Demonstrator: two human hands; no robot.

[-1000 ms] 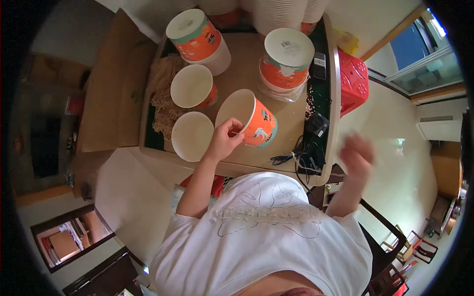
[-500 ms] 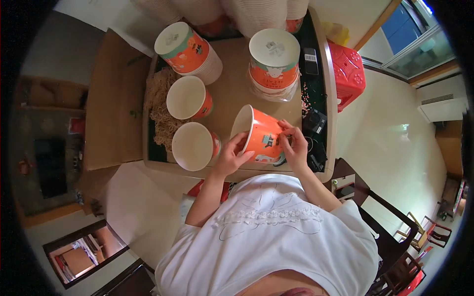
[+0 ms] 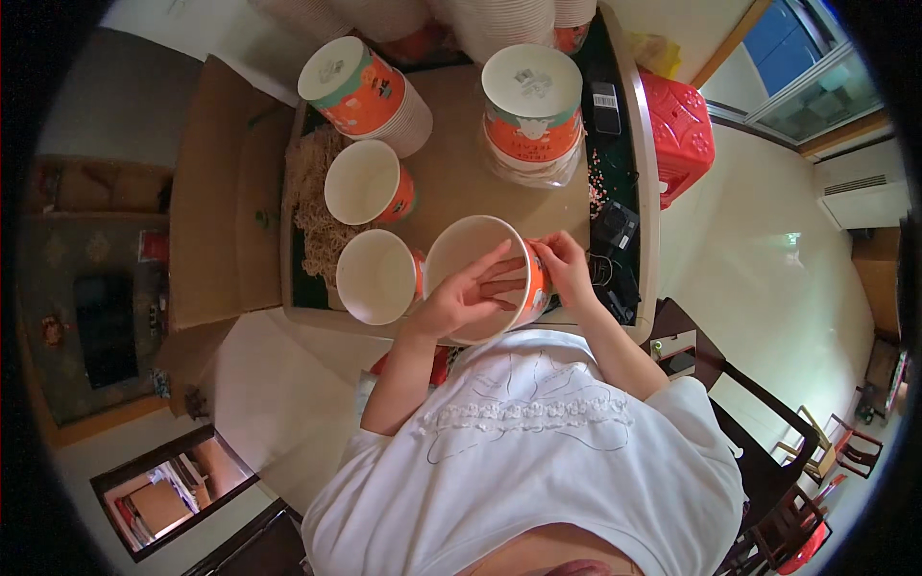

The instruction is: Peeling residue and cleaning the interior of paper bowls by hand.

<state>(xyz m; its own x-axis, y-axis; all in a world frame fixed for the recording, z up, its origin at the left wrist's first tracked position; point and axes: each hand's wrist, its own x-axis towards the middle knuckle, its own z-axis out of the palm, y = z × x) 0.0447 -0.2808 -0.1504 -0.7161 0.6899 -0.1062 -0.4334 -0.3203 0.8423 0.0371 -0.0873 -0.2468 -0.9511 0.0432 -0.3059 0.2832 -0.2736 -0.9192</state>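
Bowl (image 3: 477,276) between hands: left fingers (image 3: 490,278) inside, right hand (image 3: 565,269) outside.

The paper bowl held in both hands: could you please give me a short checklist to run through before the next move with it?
1. Left hand on the tilted paper bowl, fingers reaching across its mouth: ok.
2. Right hand gripping the orange outer wall at the rim: ok.
3. Held bowl looks empty inside: ok, though fingers hide part of it.
4. Two open bowls, near one and far one, stand upright to the left: ok.
5. Bare tabletop ahead to set the bowl down: ok.
6. Black device and cables close to the right hand: not ok, crowded there.
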